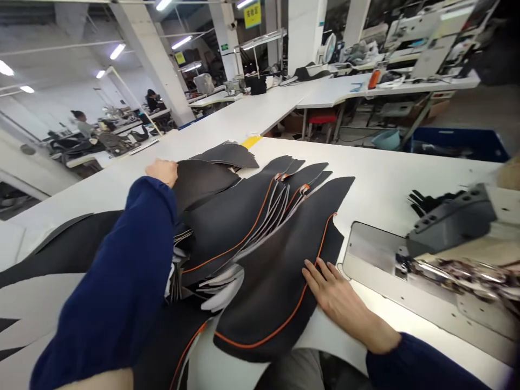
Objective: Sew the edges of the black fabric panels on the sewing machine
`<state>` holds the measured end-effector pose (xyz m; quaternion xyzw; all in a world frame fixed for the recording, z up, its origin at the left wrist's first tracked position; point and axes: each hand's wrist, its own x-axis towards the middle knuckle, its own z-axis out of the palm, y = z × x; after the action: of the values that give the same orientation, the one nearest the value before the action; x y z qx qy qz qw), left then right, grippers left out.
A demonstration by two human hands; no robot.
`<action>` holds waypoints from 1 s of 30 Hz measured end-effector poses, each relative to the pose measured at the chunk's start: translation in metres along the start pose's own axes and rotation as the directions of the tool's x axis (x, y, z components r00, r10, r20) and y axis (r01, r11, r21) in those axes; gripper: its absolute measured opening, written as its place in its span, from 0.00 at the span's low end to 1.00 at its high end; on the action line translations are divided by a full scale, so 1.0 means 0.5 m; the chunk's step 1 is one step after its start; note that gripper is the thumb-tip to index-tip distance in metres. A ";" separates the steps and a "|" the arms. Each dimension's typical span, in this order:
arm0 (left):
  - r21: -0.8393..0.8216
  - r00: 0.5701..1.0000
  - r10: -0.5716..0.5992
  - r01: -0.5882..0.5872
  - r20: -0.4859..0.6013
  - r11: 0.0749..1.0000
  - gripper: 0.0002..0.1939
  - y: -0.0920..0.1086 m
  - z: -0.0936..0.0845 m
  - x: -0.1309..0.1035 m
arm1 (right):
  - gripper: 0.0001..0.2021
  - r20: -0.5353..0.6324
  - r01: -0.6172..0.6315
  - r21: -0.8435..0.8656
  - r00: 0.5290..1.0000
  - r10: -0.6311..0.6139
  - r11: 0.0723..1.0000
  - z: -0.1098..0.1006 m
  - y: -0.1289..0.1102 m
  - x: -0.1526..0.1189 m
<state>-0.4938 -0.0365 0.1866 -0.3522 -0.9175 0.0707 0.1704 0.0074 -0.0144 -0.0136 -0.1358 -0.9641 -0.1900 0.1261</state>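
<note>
My left hand reaches far across the table, its fingers curled closed at the edge of a plain black material panel. Flat on a black panel with orange piping lies my right hand, fingers stretched out near the orange line. Beside that panel is a stack of similar piped panels, with grey strips showing between the layers. Another piped panel hangs at the front edge, partly hidden by my left sleeve.
A sewing machine with a metal bed stands at the right. More black panels lie at the left and further back. The long white table runs toward other workstations, where two people sit at the far left. A blue bin is behind the table.
</note>
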 end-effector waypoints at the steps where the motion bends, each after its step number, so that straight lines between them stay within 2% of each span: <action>1: 0.003 0.997 0.021 -0.021 -0.078 1.000 0.21 0.013 -0.032 -0.012 | 0.23 -0.003 -0.016 0.010 1.000 0.016 1.000 -0.001 0.006 -0.024; 3: -0.015 0.956 0.100 -0.108 -0.275 0.994 0.21 0.060 -0.096 -0.056 | 0.23 -0.003 -0.049 0.029 0.999 0.049 0.998 -0.005 0.010 -0.080; 4: -0.040 0.915 0.167 -0.195 -0.367 0.980 0.22 0.093 -0.127 -0.090 | 0.23 0.003 -0.068 0.038 0.998 0.067 0.997 -0.008 0.009 -0.105; 6: -0.086 0.799 0.341 -0.435 -0.496 0.896 0.20 0.171 -0.177 -0.188 | 0.24 0.025 -0.103 0.057 0.995 0.102 0.993 -0.013 0.001 -0.139; 7: -0.110 0.730 0.446 -0.574 -0.519 0.811 0.19 0.212 -0.194 -0.250 | 0.24 0.037 -0.118 0.067 0.993 0.115 0.991 -0.015 -0.005 -0.147; 8: -0.132 0.652 0.573 -0.709 -0.496 0.693 0.17 0.251 -0.205 -0.318 | 0.24 0.049 -0.129 0.078 0.991 0.125 0.989 -0.018 -0.011 -0.152; 9: -0.154 0.562 0.718 -0.819 -0.409 0.553 0.15 0.286 -0.209 -0.387 | 0.24 0.058 -0.136 0.090 0.990 0.131 0.987 -0.020 -0.017 -0.155; 10: -0.194 0.448 0.856 -0.892 -0.258 0.409 0.13 0.316 -0.208 -0.454 | 0.24 0.069 -0.139 0.100 0.989 0.132 0.985 -0.023 -0.023 -0.158; 11: -0.269 0.313 0.945 -0.922 -0.097 0.278 0.11 0.341 -0.201 -0.514 | 0.23 0.080 -0.138 0.112 0.988 0.129 0.984 -0.027 -0.029 -0.160; 12: -0.369 0.170 0.985 -0.913 0.036 0.172 0.09 0.362 -0.191 -0.563 | 0.22 0.089 -0.135 0.126 0.988 0.124 0.983 -0.032 -0.034 -0.165; 13: -0.477 -0.004 0.990 -0.876 0.143 0.066 0.07 0.380 -0.179 -0.599 | 0.21 0.099 -0.133 0.144 0.988 0.120 0.981 -0.037 -0.039 -0.170; 14: -0.580 -0.172 0.964 -0.814 0.201 -0.024 0.07 0.397 -0.165 -0.621 | 0.20 0.106 -0.134 0.161 0.987 0.118 0.978 -0.043 -0.044 -0.177; 15: -0.654 -0.281 0.935 -0.753 0.216 -0.076 0.07 0.416 -0.150 -0.631 | 0.19 0.111 -0.138 0.175 0.987 0.120 0.975 -0.048 -0.048 -0.183; 16: -0.683 -0.298 0.931 -0.726 0.209 -0.079 0.09 0.437 -0.134 -0.630 | 0.19 0.113 -0.142 0.185 0.986 0.122 0.972 -0.053 -0.051 -0.189; 17: -0.670 -0.217 0.956 -0.742 0.195 -0.032 0.10 0.462 -0.115 -0.622 | 0.19 0.112 -0.149 0.190 0.985 0.129 0.970 -0.056 -0.053 -0.194; 18: -0.622 -0.046 0.983 -0.779 0.179 0.077 0.13 0.491 -0.093 -0.612 | 0.19 0.110 -0.157 0.195 0.984 0.137 0.968 -0.059 -0.055 -0.198; 19: -0.554 0.177 0.971 -0.798 0.158 0.236 0.17 0.522 -0.068 -0.603 | 0.20 0.105 -0.164 0.202 0.984 0.145 0.966 -0.060 -0.055 -0.201; 20: -0.489 0.382 0.915 -0.777 0.133 0.396 0.22 0.555 -0.042 -0.598 | 0.20 0.098 -0.170 0.213 0.983 0.152 0.962 -0.061 -0.055 -0.203; 21: -0.448 0.516 0.848 -0.735 0.119 0.509 0.27 0.588 -0.015 -0.600 | 0.21 0.093 -0.177 0.229 0.983 0.159 0.957 -0.060 -0.054 -0.205; 22: -0.435 0.587 0.802 -0.698 0.108 0.569 0.29 0.617 0.011 -0.608 | 0.21 0.090 -0.185 0.247 0.982 0.168 0.951 -0.059 -0.054 -0.207; 23: -0.443 0.620 0.781 -0.682 0.072 0.582 0.30 0.641 0.034 -0.622 | 0.20 0.090 -0.195 0.265 0.980 0.177 0.944 -0.058 -0.053 -0.210; 24: -0.467 0.624 0.781 -0.683 0.025 0.561 0.29 0.660 0.051 -0.639 | 0.19 0.092 -0.202 0.280 0.979 0.183 0.938 -0.056 -0.052 -0.214; 27: -0.553 0.559 0.816 -0.731 -0.148 0.400 0.28 0.681 0.070 -0.687 | 0.17 0.091 -0.219 0.304 0.975 0.201 0.927 -0.055 -0.052 -0.227; 29: -0.582 0.526 0.831 -0.738 -0.181 0.341 0.29 0.678 0.062 -0.696 | 0.17 0.079 -0.227 0.300 0.974 0.213 0.927 -0.058 -0.052 -0.234; 30: -0.582 0.525 0.834 -0.737 -0.172 0.344 0.29 0.676 0.056 -0.692 | 0.16 0.076 -0.228 0.295 0.974 0.215 0.928 -0.061 -0.052 -0.236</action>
<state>-0.0538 -0.0179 -0.0149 -0.7764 -0.6145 -0.1179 -0.0761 0.1151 -0.0750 -0.0299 -0.2269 -0.9627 -0.0224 0.1457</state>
